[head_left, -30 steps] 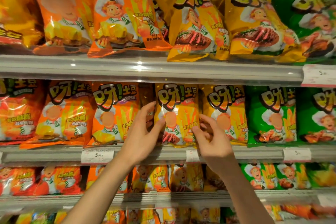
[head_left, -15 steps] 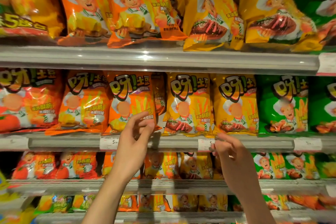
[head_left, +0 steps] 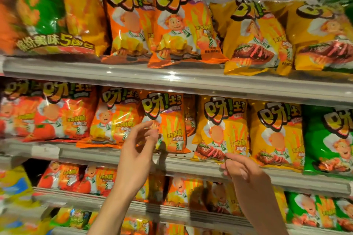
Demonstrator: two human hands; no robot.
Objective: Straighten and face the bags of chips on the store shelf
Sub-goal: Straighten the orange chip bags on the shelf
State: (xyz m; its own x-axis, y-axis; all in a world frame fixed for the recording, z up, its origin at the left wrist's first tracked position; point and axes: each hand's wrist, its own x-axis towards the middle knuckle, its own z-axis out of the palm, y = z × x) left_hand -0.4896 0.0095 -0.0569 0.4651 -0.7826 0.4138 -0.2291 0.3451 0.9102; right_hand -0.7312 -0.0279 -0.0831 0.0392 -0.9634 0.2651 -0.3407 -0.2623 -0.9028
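1. Two hands are raised in front of the middle shelf (head_left: 114, 155) in the head view. The left hand (head_left: 138, 148) has loose, half-curled fingers and holds nothing; its fingertips are just in front of an orange bag (head_left: 168, 120). The right hand (head_left: 241, 170) is also relaxed and empty, with its fingers near the bottom edge of a yellow bag (head_left: 222, 126).
2. On the middle shelf the bags stand upright in a row with the fronts outward: red bags (head_left: 57, 112) at the left, then orange, then yellow, then a green bag (head_left: 328, 139) at the right. Between the orange bag and the yellow bag a narrow gap shows another bag behind.
3. On the top shelf (head_left: 172, 80) bigger bags lean back. One large orange bag (head_left: 183, 25) hangs with its bottom edge over the shelf front; beside it are large yellow bags (head_left: 256, 38).
4. Lower shelves hold smaller bags of the same colours.
5. White price tags (head_left: 44, 150) sit on the shelf rail. The left side is blurred.
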